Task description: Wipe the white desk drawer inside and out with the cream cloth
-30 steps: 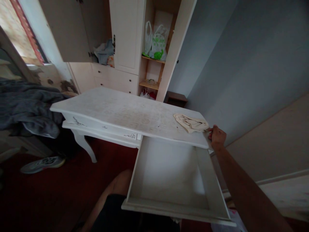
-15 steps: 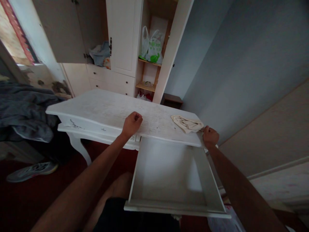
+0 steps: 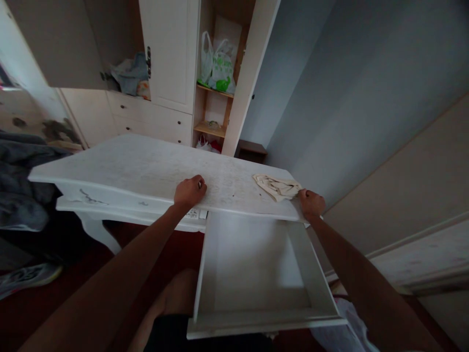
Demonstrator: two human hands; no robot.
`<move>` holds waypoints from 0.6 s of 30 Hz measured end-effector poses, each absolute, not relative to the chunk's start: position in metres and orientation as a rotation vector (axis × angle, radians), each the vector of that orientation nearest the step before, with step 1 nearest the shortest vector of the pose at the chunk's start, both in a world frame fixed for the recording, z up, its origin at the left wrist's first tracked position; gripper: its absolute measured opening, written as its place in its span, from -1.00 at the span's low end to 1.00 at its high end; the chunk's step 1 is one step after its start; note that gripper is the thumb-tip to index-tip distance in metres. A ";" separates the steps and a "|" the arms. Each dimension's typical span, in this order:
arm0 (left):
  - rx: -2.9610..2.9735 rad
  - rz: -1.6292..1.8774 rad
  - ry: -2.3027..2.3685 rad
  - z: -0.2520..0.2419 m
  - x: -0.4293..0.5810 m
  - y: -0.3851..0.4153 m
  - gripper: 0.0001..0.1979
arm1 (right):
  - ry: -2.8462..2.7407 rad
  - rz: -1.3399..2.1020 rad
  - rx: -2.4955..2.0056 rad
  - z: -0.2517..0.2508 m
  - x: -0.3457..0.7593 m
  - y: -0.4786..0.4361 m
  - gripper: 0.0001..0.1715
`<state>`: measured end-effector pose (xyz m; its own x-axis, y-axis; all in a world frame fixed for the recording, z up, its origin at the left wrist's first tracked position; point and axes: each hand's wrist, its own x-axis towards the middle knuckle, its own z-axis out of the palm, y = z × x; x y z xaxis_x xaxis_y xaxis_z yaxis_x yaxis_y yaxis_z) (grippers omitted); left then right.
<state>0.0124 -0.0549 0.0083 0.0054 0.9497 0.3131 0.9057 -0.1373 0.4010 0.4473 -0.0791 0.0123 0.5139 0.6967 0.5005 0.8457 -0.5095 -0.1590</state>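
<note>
A white desk with a scuffed, stained top stands before me. Its drawer is pulled out toward my lap, with a bare interior. My left hand is closed in a fist over the front edge of the desktop, left of the drawer. Something tiny may show between its fingers; I cannot make it out. At the right end of the desk, my right hand pinches the corner of a crumpled cream cloth, which lies on the desktop.
Behind the desk is a white wardrobe with open doors. A plastic bag sits on its shelf and folded clothes lie inside. Dark grey fabric is heaped at left above a shoe. Walls close in at right.
My view has turned a little to the right, so the furniture appears farther left. My left hand has shifted slightly left and rotated. My right hand still grips the cloth's corner.
</note>
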 end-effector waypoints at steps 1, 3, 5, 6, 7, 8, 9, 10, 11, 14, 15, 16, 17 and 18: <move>2.162 0.796 2.018 0.008 0.013 -0.056 -0.69 | -1.291 -0.568 -2.376 0.015 0.450 -0.080 -0.37; 2.152 0.784 2.040 0.009 0.014 -0.057 -0.68 | -1.394 -0.691 -2.352 0.024 0.458 -0.082 -0.38; 2.141 0.762 2.058 0.010 0.015 -0.059 -0.67 | -1.563 -0.829 -2.281 0.036 0.467 -0.084 -0.40; 2.137 0.750 2.070 0.011 0.016 -0.059 -0.67 | -1.662 -0.882 -2.229 0.043 0.471 -0.085 -0.40; 2.135 0.736 2.082 0.012 0.016 -0.060 -0.67 | -1.773 -0.914 -2.164 0.050 0.474 -0.085 -0.41; 2.134 0.722 2.096 0.012 0.017 -0.060 -0.67 | -1.888 -0.924 -2.088 0.056 0.476 -0.085 -0.43; 2.136 0.709 2.109 0.013 0.018 -0.061 -0.67 | -2.006 -0.916 -1.999 0.061 0.476 -0.083 -0.45; 2.142 0.699 2.118 0.014 0.018 -0.061 -0.67 | -2.119 -0.891 -1.898 0.065 0.475 -0.081 -0.49; 2.148 0.692 2.123 0.014 0.019 -0.062 -0.66 | -2.216 -0.850 -1.795 0.067 0.472 -0.077 -0.51; 2.154 0.679 2.133 0.015 0.019 -0.063 -0.66 | -2.445 -0.658 -1.590 0.062 0.461 -0.062 -0.22; 2.154 0.675 2.135 0.015 0.019 -0.063 -0.66 | -2.524 -0.581 -1.586 0.058 0.456 -0.057 -0.07; 2.154 0.670 2.138 0.015 0.019 -0.063 -0.66 | -2.603 -0.505 -1.634 0.054 0.452 -0.052 0.07; 2.155 0.664 2.141 0.015 0.019 -0.063 -0.66 | -2.672 -0.434 -1.721 0.051 0.447 -0.046 0.18; 2.155 0.659 2.147 0.015 0.020 -0.063 -0.67 | -2.719 -0.376 -1.824 0.049 0.442 -0.042 0.28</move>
